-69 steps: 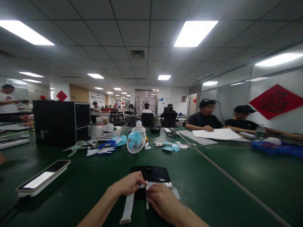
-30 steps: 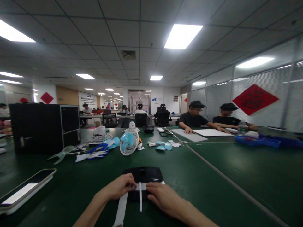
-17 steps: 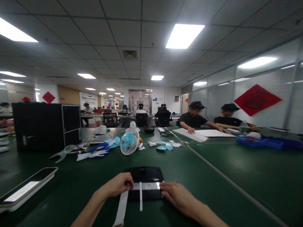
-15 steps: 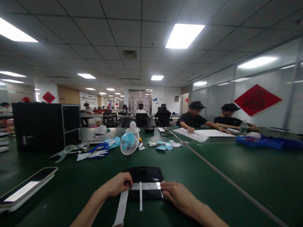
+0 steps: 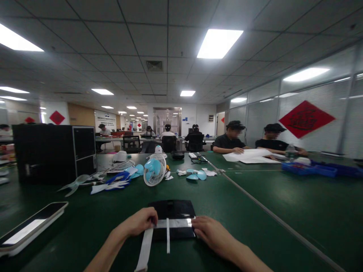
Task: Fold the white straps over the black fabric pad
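Observation:
A flat black panel (image 5: 177, 207) lies on the green table in front of me, with a shiny pale band (image 5: 180, 223) running across it. A thin white strip (image 5: 168, 241) crosses the band and reaches past the panel's near edge. My left hand (image 5: 144, 219) is closed at the panel's left side, pinching a white strap (image 5: 145, 247) that trails down toward me. At the right end of the band lies my right hand (image 5: 211, 231), its fingers stretched out together and touching the panel's edge; the thumb is hidden.
A phone-like device (image 5: 32, 223) lies at left, before a black computer case (image 5: 53, 153). Farther back are a small fan (image 5: 154, 170), gloves (image 5: 113, 184) and blue fan blades (image 5: 196, 174). Blue trays (image 5: 300, 169) stand at right. Two co-workers sit there, one handling white paper (image 5: 249, 155).
My hands, the strap and the panel stay almost in place. Across the table, a co-worker's hand and the white sheet have moved right, and the sheet is now raised and bent. The view has shifted slightly.

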`<state>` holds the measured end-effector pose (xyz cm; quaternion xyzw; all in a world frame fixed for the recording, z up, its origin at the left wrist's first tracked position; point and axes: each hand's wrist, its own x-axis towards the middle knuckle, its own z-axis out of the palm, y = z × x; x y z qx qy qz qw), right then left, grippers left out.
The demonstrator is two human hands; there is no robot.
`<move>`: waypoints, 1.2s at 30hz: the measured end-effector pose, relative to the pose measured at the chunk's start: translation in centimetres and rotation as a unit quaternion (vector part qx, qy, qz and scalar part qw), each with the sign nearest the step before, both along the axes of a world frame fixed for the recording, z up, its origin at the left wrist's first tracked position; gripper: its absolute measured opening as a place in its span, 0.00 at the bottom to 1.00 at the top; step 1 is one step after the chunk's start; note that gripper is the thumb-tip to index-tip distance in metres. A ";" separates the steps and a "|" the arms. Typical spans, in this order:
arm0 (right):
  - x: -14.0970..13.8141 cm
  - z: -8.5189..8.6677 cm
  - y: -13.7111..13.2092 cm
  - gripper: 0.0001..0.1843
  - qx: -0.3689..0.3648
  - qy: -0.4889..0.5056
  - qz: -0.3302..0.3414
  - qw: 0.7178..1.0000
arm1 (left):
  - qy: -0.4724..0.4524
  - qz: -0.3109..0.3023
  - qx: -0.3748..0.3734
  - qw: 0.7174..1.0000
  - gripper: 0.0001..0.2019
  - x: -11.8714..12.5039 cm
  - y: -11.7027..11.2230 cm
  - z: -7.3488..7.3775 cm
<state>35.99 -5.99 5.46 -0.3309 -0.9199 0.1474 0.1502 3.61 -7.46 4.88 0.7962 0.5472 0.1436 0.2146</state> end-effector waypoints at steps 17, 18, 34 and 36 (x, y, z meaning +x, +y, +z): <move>-0.5 -0.7 3.0 0.21 -0.015 0.084 -0.072 0.994 | -0.004 0.129 0.111 0.985 0.11 -2.3 1.5 -0.2; -1.1 -0.6 3.4 0.21 -0.007 0.082 -0.071 0.994 | 0.029 0.164 0.128 0.978 0.10 -3.0 1.8 -0.5; -12.0 -0.2 9.2 0.15 0.079 -0.058 -0.047 0.994 | 0.143 0.281 0.118 0.942 0.07 -7.1 3.4 -2.8; -11.9 -0.1 9.4 0.14 0.076 -0.059 -0.048 0.994 | 0.141 0.279 0.115 0.943 0.07 -7.0 3.3 -2.8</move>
